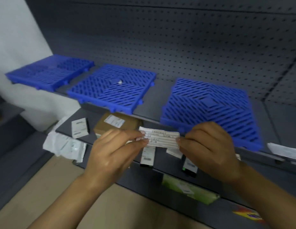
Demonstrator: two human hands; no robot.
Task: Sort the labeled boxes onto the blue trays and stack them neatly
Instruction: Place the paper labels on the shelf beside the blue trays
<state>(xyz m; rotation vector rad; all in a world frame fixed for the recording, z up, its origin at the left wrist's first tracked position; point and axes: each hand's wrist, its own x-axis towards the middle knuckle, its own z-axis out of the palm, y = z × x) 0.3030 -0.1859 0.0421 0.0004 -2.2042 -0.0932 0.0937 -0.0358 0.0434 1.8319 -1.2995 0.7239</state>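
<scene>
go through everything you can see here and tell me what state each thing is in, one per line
Paper label: held flat between both hands.
Left hand: fingers pinch the label's left end.
Right hand: fingers pinch its right end.
Three blue trays: lying flat on the upper shelf, no boxes on them.
Brown box: lying on the lower shelf, label up.
White pouch: crumpled, at the shelf's left end.

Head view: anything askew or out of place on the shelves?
Yes. The three blue trays sit at different angles, none squared to the shelf edge. A crumpled white wrapper hangs off the lower shelf's left end. Both hands pinch a loose label, not a box.
</scene>
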